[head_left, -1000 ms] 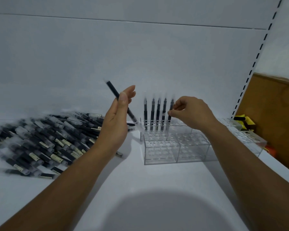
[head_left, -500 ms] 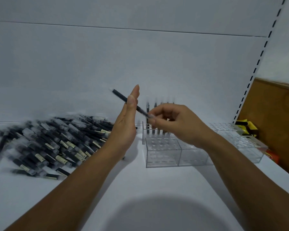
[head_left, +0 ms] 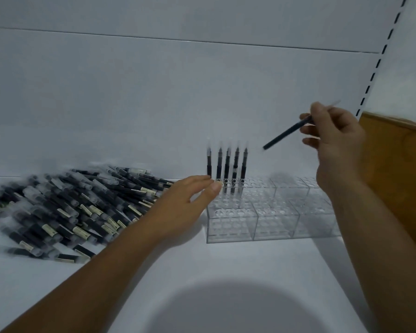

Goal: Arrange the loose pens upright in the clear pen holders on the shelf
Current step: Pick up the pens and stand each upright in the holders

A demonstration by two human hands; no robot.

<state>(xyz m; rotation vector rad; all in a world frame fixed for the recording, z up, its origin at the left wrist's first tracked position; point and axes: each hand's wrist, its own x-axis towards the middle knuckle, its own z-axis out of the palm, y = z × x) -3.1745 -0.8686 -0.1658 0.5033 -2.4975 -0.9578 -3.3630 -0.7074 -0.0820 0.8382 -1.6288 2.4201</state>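
Observation:
A big heap of loose black pens (head_left: 65, 207) lies on the white shelf at the left. Clear pen holders (head_left: 269, 212) with rows of round holes stand side by side at the middle right. Several black pens (head_left: 227, 165) stand upright in the back row of the leftmost holder. My right hand (head_left: 334, 140) pinches one black pen (head_left: 287, 134) in the air above the holders; the pen slants down to the left. My left hand (head_left: 187, 205) has relaxed fingers and nothing in it, its fingertips at the left top corner of the leftmost holder.
The white back wall of the shelf (head_left: 178, 104) rises close behind the holders. A slotted upright (head_left: 380, 58) and a brown board (head_left: 399, 176) close off the right side. Bare shelf surface (head_left: 202, 272) lies in front of the holders.
The pen passed from my left hand to my right hand, which rose up and to the right with it. My left hand dropped, empty, to the holder's left corner.

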